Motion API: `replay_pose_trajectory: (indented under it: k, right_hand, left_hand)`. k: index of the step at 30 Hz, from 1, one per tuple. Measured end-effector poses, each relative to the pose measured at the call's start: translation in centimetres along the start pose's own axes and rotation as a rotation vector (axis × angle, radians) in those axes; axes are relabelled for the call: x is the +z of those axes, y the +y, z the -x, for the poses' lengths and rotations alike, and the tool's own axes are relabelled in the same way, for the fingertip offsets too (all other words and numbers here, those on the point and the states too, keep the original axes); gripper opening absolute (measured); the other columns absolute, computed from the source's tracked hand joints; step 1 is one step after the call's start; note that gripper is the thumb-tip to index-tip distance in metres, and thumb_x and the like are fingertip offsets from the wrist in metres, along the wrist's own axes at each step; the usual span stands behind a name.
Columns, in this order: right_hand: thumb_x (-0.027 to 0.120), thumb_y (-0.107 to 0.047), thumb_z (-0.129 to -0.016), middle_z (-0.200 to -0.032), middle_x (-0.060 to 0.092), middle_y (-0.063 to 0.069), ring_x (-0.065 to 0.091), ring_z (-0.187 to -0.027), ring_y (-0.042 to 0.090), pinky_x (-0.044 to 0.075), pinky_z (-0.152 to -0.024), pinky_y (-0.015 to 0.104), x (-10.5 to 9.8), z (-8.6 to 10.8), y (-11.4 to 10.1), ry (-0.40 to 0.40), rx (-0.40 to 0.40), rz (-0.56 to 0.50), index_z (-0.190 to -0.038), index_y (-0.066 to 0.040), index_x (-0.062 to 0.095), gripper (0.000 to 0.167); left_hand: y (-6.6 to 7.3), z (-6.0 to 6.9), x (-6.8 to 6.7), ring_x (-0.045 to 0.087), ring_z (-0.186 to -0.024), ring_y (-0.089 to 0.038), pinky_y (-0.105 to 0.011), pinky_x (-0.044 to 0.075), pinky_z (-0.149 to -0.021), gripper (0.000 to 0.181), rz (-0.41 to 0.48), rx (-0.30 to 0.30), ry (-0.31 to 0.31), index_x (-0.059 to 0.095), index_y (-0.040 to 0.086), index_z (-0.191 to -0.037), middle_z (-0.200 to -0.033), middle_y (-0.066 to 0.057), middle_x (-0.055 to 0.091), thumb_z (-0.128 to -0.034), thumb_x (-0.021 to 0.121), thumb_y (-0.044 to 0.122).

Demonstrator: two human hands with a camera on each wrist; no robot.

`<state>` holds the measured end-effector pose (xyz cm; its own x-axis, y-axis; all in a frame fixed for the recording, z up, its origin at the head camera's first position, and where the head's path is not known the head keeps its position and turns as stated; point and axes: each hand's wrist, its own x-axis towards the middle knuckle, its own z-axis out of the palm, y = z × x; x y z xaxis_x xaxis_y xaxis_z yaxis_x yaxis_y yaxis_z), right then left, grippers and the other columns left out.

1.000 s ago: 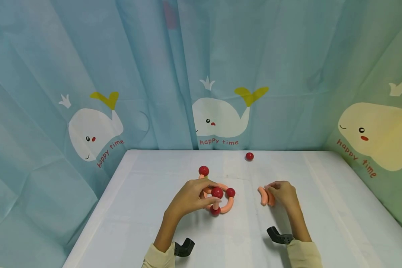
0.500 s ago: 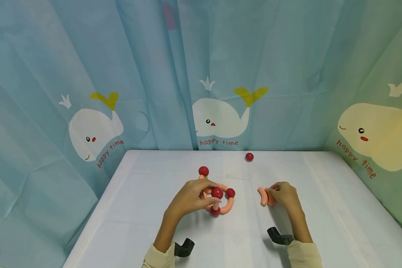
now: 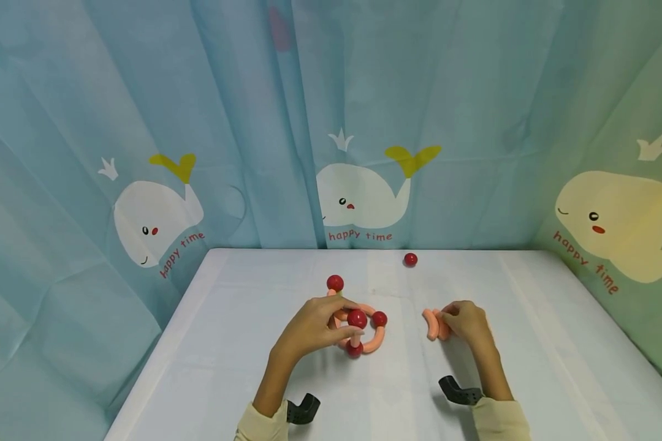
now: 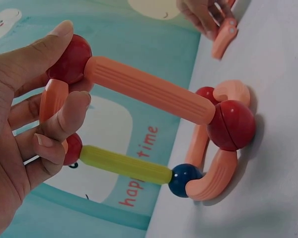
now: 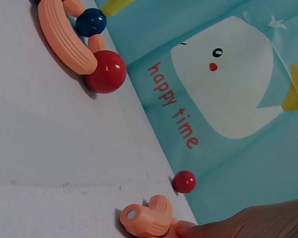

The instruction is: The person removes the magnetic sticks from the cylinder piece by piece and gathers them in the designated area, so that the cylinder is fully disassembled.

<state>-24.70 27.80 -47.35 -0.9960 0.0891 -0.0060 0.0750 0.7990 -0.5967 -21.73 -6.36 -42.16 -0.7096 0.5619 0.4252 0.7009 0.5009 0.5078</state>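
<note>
In the head view my left hand [image 3: 314, 324] holds the top of a structure of red balls and orange rods. The left wrist view shows its thumb and fingers round an upper red ball [image 4: 74, 59]; from that ball a straight orange rod [image 4: 151, 89] runs to a lower red ball [image 4: 232, 125]. A yellow-green rod [image 4: 126, 164] joins a blue ball [image 4: 185, 180] at the curved orange base [image 4: 218, 181]. My right hand [image 3: 469, 321] pinches one of the short curved orange pieces [image 3: 444, 326], beside another curved piece [image 3: 431, 324].
A loose red ball [image 3: 410, 260] lies near the back edge of the white table [image 3: 198, 367]. Another red ball [image 3: 335, 283] stands at the back of the structure. Behind the table hangs a blue-green curtain [image 3: 474, 122] printed with whales.
The fingers of my right hand have shifted slightly at the orange pieces. My left hand keeps its grip in place.
</note>
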Motion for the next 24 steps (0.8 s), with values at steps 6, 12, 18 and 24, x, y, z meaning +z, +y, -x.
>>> replay_pose_trajectory:
  k: [6, 12, 18, 24]
  right_hand:
    - [0.066, -0.022, -0.090, -0.088, 0.070, 0.016, 0.059, -0.079, 0.026, 0.043, -0.061, 0.031, 0.3, 0.1, -0.1, 0.010, 0.002, 0.011, -0.092, 0.001, 0.072, 0.024]
    - [0.064, -0.019, -0.091, -0.089, 0.069, 0.019, 0.058, -0.075, 0.027, 0.043, -0.059, 0.032, 0.1, 0.4, -0.9, 0.089, -0.037, -0.001, -0.096, 0.005, 0.069, 0.025]
    - [0.066, -0.016, -0.093, -0.086, 0.071, 0.015, 0.063, -0.079, 0.026, 0.047, -0.065, 0.033, 0.5, 0.8, -3.7, 0.173, -0.249, -0.055, -0.096, 0.002, 0.070, 0.018]
    - [0.068, -0.018, -0.092, -0.085, 0.069, 0.011, 0.063, -0.077, 0.020, 0.050, -0.065, 0.033, 2.7, 1.3, -6.8, 0.001, -0.325, -0.017, -0.104, 0.002, 0.068, 0.023]
  left_hand:
    - [0.0, 0.0, 0.1, 0.047, -0.063, -0.001, -0.016, 0.043, -0.061, 0.036, 0.013, 0.004, -0.006, 0.070, 0.027, -0.117, -0.092, 0.016, 0.068, -0.0847, 0.074, 0.042]
    - [0.1, 0.0, 0.0, 0.052, -0.069, -0.005, -0.017, 0.044, -0.065, 0.039, -0.012, -0.004, -0.010, 0.070, 0.023, -0.117, -0.097, 0.014, 0.070, -0.0840, 0.074, 0.043]
    - [-0.3, 0.3, 0.0, 0.053, -0.072, -0.005, -0.016, 0.046, -0.066, 0.039, -0.016, -0.004, 0.002, 0.070, 0.019, -0.114, -0.100, 0.010, 0.067, -0.0820, 0.077, 0.041]
    - [-0.4, 0.3, -0.3, 0.057, -0.070, -0.008, -0.015, 0.048, -0.065, 0.039, 0.021, 0.036, 0.031, 0.069, 0.015, -0.110, -0.099, 0.005, 0.068, -0.0783, 0.081, 0.033]
